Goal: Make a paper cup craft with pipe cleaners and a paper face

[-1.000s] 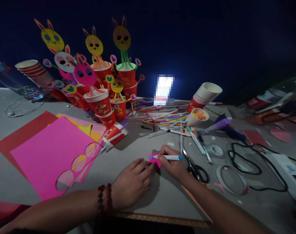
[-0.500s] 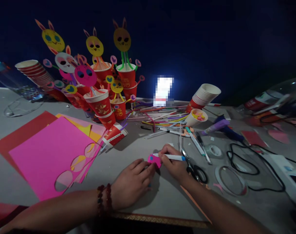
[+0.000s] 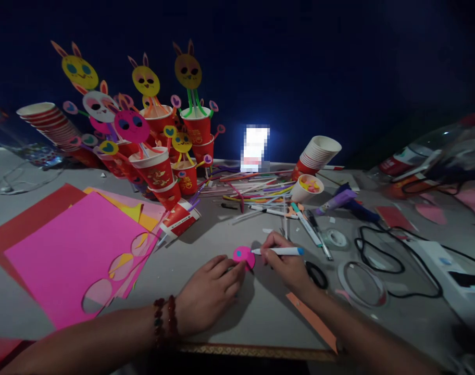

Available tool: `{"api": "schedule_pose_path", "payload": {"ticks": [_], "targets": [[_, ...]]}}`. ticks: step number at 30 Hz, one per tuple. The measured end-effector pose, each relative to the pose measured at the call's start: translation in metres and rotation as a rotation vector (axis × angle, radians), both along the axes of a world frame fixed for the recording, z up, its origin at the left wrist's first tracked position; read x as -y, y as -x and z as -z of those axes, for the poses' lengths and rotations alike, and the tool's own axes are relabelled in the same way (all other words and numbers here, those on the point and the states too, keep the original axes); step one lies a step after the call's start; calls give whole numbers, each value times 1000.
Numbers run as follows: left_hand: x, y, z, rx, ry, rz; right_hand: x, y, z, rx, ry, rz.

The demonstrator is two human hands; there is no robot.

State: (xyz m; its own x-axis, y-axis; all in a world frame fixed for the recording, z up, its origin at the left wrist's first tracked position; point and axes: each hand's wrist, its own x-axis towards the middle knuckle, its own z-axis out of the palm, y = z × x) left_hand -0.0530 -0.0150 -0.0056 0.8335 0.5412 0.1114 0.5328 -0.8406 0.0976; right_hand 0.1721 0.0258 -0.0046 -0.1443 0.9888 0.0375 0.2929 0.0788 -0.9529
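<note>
My right hand (image 3: 285, 264) is closed around a white marker (image 3: 278, 251) with a blue end. Its tip points left, at the right edge of a small pink paper disc (image 3: 243, 254). On the disc's left side is a blue spot. My left hand (image 3: 212, 294) holds the disc at its lower edge, fingers together and partly covering it. Black-handled scissors (image 3: 316, 275) lie partly hidden behind my right hand. Below that hand rests an orange paper strip (image 3: 311, 320).
Pink paper sheets (image 3: 77, 245) with cut-out holes lie left. Behind them stand red cups (image 3: 155, 169) with paper rabbit faces. Pipe cleaners (image 3: 257, 190), a cup of paper scraps (image 3: 308, 188), tape rolls (image 3: 361, 283) and a black cord (image 3: 401, 268) spread across the back and right.
The marker tip has moved off the disc's face to its right edge. More of the pink disc shows now. The view has shifted slightly.
</note>
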Motion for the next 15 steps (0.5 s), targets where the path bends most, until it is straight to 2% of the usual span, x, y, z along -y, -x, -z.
{"api": "schedule_pose_path", "payload": {"ticks": [5,15], "targets": [[0,-1,0,-2,10,4,4,0,14,103,-117,3],[1,-1,0,-24,29,-1,4,0,13,203,-165,-35]]}}
